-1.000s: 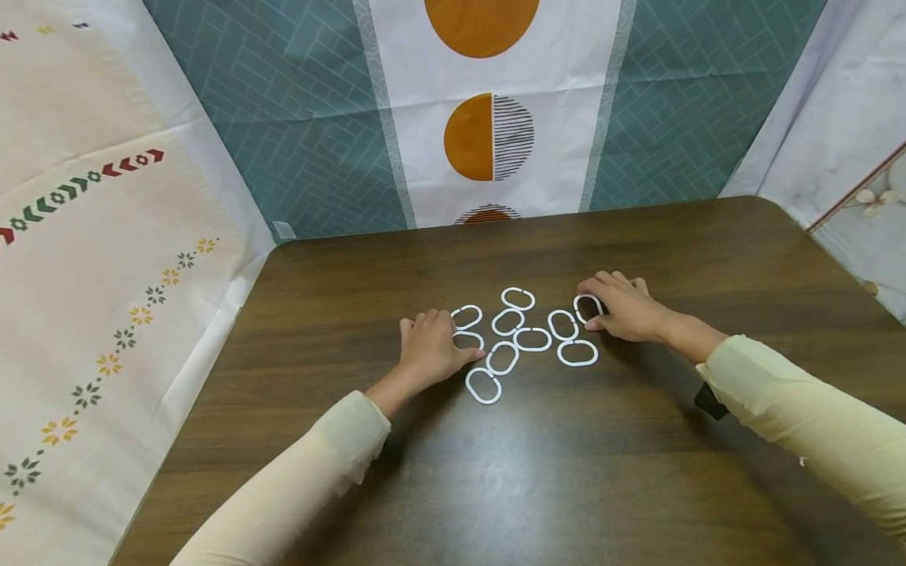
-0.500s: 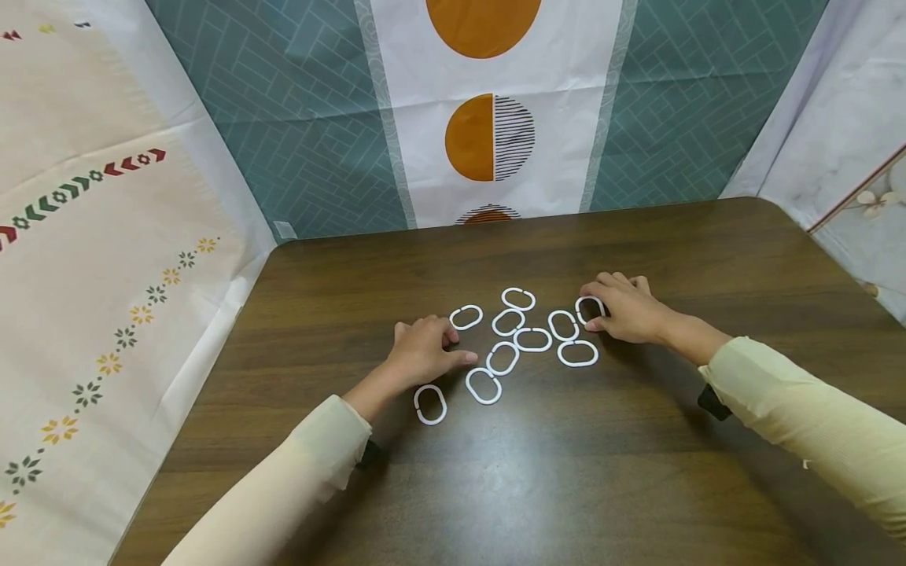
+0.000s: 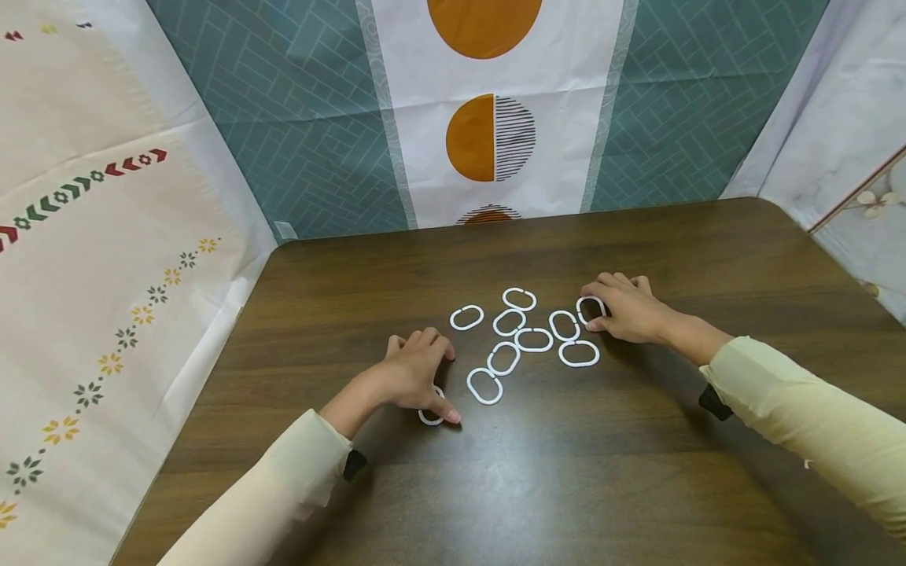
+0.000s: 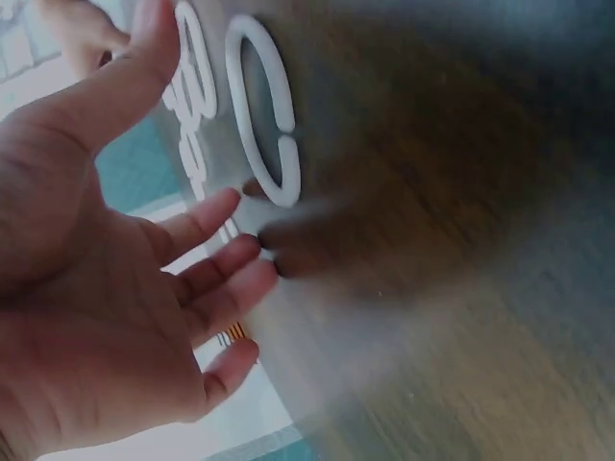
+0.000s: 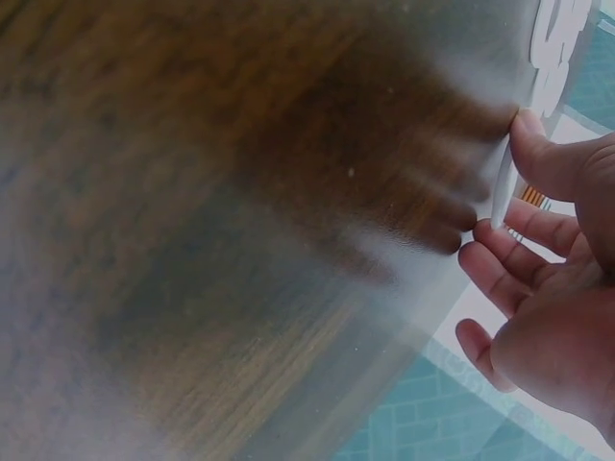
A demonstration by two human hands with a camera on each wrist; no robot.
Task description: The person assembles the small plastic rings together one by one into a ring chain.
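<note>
White oval plastic shower curtain rings with a small gap lie flat on the brown wooden table (image 3: pixel 552 472). My left hand (image 3: pixel 414 376), fingers spread, hovers over one curtain ring (image 3: pixel 429 422), partly covering it in the head view. The left wrist view has that ring (image 4: pixel 280 86) just beyond the fingertips, between thumb and fingers. At the right end of the group, my right hand (image 3: pixel 624 309) holds another curtain ring (image 3: pixel 579 312) between thumb and fingertips at the tabletop. Edge-on in the right wrist view, this ring (image 5: pixel 502 182) spans from thumb to fingers.
Between the hands several more rings form a loose touching chain, including an upper ring (image 3: pixel 504 297) and a lower ring (image 3: pixel 470 384). A separate ring (image 3: pixel 452 321) lies left of them. Patterned cloth (image 3: pixel 318 141) hangs behind the table, and cream cloth (image 3: pixel 106 314) at left.
My left hand slid one ring out of the group toward the near left, let it go, lifted off toward the group, then came back over that ring. The right hand stays at its ring.
</note>
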